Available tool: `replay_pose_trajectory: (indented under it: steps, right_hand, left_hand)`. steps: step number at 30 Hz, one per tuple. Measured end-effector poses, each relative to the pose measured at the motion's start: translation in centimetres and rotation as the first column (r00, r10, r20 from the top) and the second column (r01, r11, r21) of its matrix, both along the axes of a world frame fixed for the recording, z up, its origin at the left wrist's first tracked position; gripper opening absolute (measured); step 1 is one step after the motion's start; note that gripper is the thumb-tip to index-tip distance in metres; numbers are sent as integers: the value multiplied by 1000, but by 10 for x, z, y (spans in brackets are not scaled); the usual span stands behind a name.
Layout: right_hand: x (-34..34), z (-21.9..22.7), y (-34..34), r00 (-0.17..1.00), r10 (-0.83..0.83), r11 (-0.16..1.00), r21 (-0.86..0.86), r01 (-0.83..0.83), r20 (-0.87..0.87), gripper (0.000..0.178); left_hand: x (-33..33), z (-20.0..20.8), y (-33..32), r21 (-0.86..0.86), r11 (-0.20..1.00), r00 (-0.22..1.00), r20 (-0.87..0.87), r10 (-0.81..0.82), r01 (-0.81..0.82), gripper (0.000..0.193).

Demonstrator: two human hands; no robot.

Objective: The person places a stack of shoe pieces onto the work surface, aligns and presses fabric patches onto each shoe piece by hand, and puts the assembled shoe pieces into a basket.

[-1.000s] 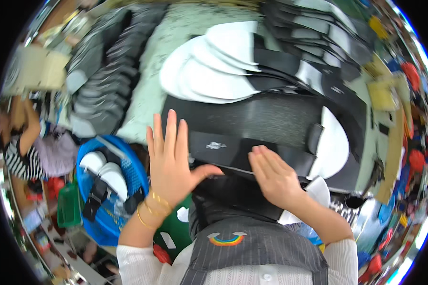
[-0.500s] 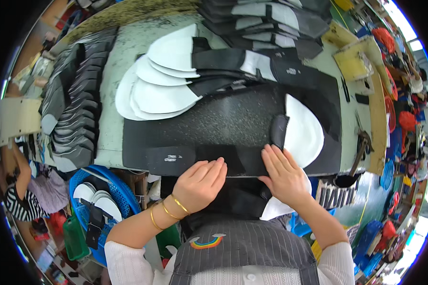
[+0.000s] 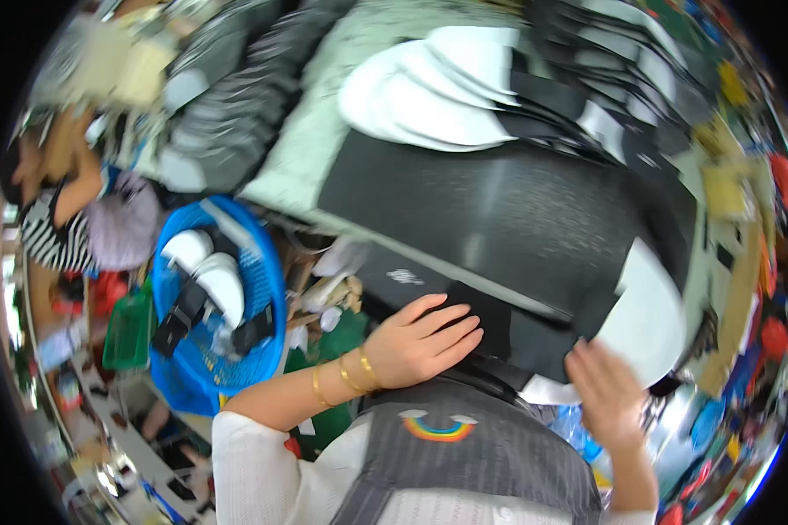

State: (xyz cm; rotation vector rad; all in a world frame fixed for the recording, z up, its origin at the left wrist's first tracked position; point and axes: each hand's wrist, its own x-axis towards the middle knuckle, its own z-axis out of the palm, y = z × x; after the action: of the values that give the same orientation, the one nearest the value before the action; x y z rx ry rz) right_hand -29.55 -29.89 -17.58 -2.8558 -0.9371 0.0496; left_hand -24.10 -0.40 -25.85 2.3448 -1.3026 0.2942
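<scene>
A black band (image 3: 490, 319) with a white rounded end (image 3: 646, 315) lies at the front edge of a dark work board (image 3: 464, 210), its black length below that edge, close to my body. My left hand (image 3: 425, 343) rests on the band's near side, palm down, fingers stretched and a little apart. At the band's right part, beside the white end, is my right hand (image 3: 608, 389), blurred by motion; its fingertips touch the band, and their grip cannot be made out. More white rounded pieces (image 3: 429, 96) with black bands lie fanned out on the board's far side.
Rows of dark grey shaped pieces (image 3: 228, 114) line the table's left side, and another stack (image 3: 626, 52) stands at the back right. A blue basket (image 3: 276, 289) with similar pieces stands at the left, near a green crate (image 3: 127, 328). Another person (image 3: 79, 210) sits farther left.
The view has turned, shifting the table up and right. The black band has come off the board's front edge toward me. Both hands have moved with it, the right one now blurred.
</scene>
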Motion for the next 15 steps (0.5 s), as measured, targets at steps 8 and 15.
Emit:
replay_pose_trajectory:
  steps: [8,15]
  right_hand:
    - [18,-90,52,853,-199,872,310,379,-483,50]
    - [38,-120,81,533,-3,944,174,281,-846,63]
  left_hand:
    - [-95,-69,19,-251,264,364,-599,713,-931,85]
    - [-60,-46,-19,48,705,481,-698,531,-708,88]
